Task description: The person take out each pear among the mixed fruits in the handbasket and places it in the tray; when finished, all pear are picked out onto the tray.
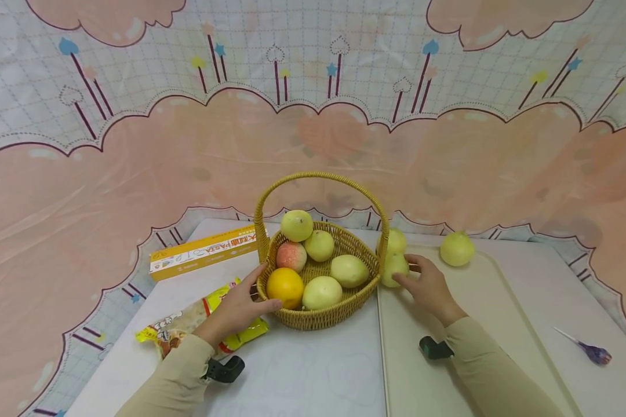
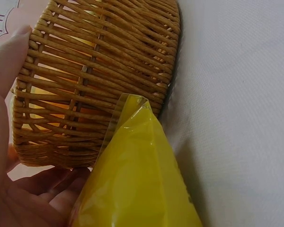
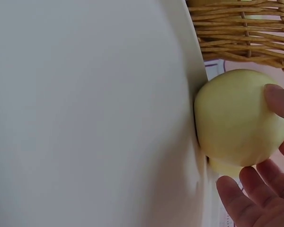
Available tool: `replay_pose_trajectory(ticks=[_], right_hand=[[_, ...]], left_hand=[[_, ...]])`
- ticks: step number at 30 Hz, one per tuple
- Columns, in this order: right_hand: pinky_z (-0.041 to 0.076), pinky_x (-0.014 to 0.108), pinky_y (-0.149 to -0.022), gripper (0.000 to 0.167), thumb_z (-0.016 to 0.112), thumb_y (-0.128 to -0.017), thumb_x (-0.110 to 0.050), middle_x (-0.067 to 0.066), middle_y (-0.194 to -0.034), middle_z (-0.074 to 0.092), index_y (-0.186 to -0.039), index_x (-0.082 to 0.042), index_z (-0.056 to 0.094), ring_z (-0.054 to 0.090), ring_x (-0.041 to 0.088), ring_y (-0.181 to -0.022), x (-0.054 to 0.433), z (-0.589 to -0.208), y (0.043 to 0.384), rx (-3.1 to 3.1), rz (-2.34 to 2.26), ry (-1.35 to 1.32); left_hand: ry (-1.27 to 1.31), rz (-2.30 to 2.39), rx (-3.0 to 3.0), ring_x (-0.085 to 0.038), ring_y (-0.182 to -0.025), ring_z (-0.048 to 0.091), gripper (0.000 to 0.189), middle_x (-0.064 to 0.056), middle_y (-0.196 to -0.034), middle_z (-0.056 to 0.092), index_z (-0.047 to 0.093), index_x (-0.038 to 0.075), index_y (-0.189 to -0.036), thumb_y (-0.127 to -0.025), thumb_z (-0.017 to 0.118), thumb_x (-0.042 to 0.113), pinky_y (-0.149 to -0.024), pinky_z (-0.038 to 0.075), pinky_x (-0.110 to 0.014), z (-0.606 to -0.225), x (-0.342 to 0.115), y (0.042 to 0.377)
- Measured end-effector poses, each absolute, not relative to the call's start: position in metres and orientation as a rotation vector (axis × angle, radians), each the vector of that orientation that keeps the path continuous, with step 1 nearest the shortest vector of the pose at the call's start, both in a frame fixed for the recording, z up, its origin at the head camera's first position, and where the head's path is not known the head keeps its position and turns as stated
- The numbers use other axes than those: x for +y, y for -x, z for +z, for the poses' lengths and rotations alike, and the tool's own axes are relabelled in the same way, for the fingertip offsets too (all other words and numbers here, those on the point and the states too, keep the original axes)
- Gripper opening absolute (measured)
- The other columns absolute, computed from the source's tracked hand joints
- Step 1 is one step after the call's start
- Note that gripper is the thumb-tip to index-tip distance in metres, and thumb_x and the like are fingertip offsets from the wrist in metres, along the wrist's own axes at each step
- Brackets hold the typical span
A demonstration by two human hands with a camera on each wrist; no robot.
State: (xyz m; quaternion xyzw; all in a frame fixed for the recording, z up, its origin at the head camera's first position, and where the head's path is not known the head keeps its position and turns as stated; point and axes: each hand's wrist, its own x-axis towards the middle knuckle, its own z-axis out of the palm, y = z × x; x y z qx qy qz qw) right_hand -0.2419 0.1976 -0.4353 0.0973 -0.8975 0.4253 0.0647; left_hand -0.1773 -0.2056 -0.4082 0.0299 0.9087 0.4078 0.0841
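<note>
A wicker basket [image 1: 313,318] with a tall arched handle holds an orange [image 1: 285,288], a peach [image 1: 291,256] and several pale green fruits [image 1: 322,293]. My left hand [image 1: 240,304] grips the basket's left side, its thumb over the rim and its fingers round the outer wall. On the right, my right hand [image 1: 429,285] holds a round yellow-green fruit [image 3: 239,116] just beside the basket; the thumb lies on its near side, fingers around the other. Another yellow-green fruit [image 1: 395,240] sits right behind that one, partly covered in the head view.
A beige tray [image 1: 448,382] lies at the right, with one yellow-green fruit [image 1: 457,249] at its far end. Farther right is a wrapped lollipop [image 1: 594,352]. A yellow snack bag [image 2: 137,175] lies against the basket's left side, near an orange pasta box [image 1: 203,252].
</note>
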Motion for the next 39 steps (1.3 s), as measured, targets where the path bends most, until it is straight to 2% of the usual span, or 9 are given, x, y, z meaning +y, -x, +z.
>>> replay_pose_trajectory(ticks=[18, 25, 32, 39], right_hand=[[0.043, 0.058, -0.102, 0.064, 0.07, -0.094, -0.023, 0.032, -0.139, 0.049, -0.142, 0.011, 0.044, 0.051, 0.047, -0.124, 0.198, -0.431, 0.243, -2.759, 1.235, -0.272], [0.05, 0.056, -0.095, 0.064, 0.068, -0.096, -0.026, 0.031, -0.144, 0.045, -0.145, 0.007, 0.043, 0.049, 0.047, -0.127, 0.204, -0.418, 0.229, -2.764, 1.228, -0.285], [0.052, 0.053, -0.094, 0.06, 0.07, -0.095, -0.02, 0.028, -0.144, 0.046, -0.143, 0.007, 0.045, 0.049, 0.043, -0.127, 0.202, -0.404, 0.211, -2.682, 1.266, -0.372], [0.055, 0.05, -0.089, 0.055, 0.075, -0.089, -0.009, 0.023, -0.136, 0.054, -0.136, 0.006, 0.051, 0.055, 0.04, -0.121, 0.189, -0.396, 0.192, -2.56, 1.222, -0.56]], left_hand=[[-0.098, 1.22, 2.725, -0.044, -0.142, 0.032, 0.1, -0.022, -0.158, 0.032, 0.023, 0.016, -0.161, -0.085, 0.075, 0.055, -0.111, 0.03, -0.063, -0.41, -0.206, 0.178], [-0.101, 1.216, 2.728, -0.045, -0.143, 0.03, 0.1, -0.022, -0.158, 0.031, 0.023, 0.016, -0.161, -0.085, 0.074, 0.056, -0.111, 0.029, -0.064, -0.41, -0.207, 0.178], [-0.096, 1.219, 2.722, -0.046, -0.143, 0.029, 0.1, -0.023, -0.158, 0.031, 0.023, 0.016, -0.161, -0.084, 0.074, 0.056, -0.111, 0.028, -0.065, -0.41, -0.207, 0.178], [-0.098, 1.228, 2.715, -0.046, -0.142, 0.03, 0.1, -0.024, -0.158, 0.03, 0.023, 0.016, -0.161, -0.085, 0.075, 0.055, -0.111, 0.029, -0.065, -0.41, -0.206, 0.179]])
